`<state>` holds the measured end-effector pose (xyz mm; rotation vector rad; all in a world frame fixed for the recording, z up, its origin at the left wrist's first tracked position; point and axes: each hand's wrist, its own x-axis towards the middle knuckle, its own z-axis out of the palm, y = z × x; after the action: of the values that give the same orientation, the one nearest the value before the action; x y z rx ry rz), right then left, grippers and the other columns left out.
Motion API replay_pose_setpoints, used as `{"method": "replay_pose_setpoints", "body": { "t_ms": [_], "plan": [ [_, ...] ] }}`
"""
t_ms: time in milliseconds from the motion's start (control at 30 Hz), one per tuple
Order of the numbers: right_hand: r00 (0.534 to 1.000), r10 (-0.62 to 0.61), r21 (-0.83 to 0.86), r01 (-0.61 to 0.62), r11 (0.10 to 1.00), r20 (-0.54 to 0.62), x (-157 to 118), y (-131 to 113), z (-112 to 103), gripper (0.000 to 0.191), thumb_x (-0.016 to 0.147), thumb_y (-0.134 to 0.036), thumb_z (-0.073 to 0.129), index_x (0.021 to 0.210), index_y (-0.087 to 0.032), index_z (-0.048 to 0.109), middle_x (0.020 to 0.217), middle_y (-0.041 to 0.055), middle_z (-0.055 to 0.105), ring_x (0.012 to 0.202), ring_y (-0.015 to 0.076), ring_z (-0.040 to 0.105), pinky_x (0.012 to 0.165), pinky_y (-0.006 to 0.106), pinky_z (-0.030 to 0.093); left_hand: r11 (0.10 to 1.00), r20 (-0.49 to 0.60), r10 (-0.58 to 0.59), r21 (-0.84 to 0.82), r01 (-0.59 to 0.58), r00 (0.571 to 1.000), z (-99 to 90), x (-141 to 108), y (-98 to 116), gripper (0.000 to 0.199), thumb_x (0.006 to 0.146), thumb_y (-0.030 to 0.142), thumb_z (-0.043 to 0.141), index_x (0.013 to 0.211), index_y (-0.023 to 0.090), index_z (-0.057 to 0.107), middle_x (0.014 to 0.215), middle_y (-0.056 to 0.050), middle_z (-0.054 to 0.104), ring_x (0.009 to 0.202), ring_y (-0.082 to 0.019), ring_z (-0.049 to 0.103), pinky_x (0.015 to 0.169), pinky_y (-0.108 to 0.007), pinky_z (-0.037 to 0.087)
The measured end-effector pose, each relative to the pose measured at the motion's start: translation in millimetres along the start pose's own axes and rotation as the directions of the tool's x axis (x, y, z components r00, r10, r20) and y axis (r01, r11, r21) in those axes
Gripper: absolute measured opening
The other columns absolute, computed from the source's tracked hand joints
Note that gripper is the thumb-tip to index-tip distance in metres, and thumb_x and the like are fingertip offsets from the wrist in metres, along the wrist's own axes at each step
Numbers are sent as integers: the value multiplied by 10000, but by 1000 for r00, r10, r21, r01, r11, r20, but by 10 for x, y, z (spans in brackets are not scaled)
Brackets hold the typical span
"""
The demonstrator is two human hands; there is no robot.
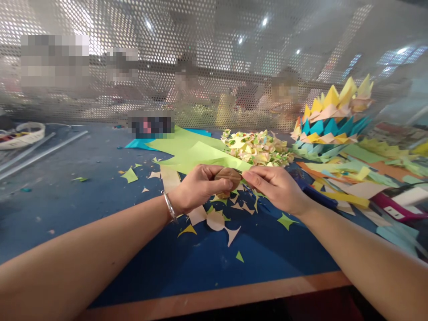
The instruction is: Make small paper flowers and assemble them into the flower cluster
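My left hand (203,187), with a silver bangle on the wrist, is closed on a round brown disc (230,174), thumb on its face. At the disc's right edge the fingers of my right hand (276,185) are pinched together. A small dark sliver shows near those fingertips, but what they hold is hidden. Below both hands lie paper offcuts, among them a pale round piece (216,220), a yellow scrap (187,230) and a green star-shaped scrap (286,221). Light green paper sheets (197,154) spread just beyond my left hand.
A heap of small paper pieces (257,147) lies behind my hands. To the right rise stacked zigzag paper strips (334,120), with loose strips and a magenta power strip (391,207). A perforated metal screen (207,58) closes the table's back; blurred people show beyond.
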<state>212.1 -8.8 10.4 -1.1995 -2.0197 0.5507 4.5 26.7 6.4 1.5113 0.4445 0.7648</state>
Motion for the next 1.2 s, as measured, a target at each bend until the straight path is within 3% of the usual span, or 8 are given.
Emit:
{"method": "replay_pose_setpoints", "body": {
  "t_ms": [967, 1200],
  "plan": [
    [1000, 18, 52, -19, 998, 15, 22, 2, 29, 514, 964, -547, 474, 589, -204, 397, 549, -57, 292, 513, 92, 301, 501, 277, 245, 999, 11, -36, 3, 36, 999, -10, 7, 5, 107, 739, 222, 665, 694, 128, 642, 665, 16, 523, 636, -104, 452, 646, -277, 389],
    [997, 65, 169, -72, 983, 46, 11, 50, 65, 515, 955, -565, 487, 599, -206, 393, 542, -62, 289, 486, 79, 277, 454, 250, 225, 997, 6, -73, -15, 73, 997, 2, 5, 28, 92, 724, 214, 664, 693, 130, 641, 676, 20, 493, 621, -97, 425, 643, -278, 398]
  ]
}}
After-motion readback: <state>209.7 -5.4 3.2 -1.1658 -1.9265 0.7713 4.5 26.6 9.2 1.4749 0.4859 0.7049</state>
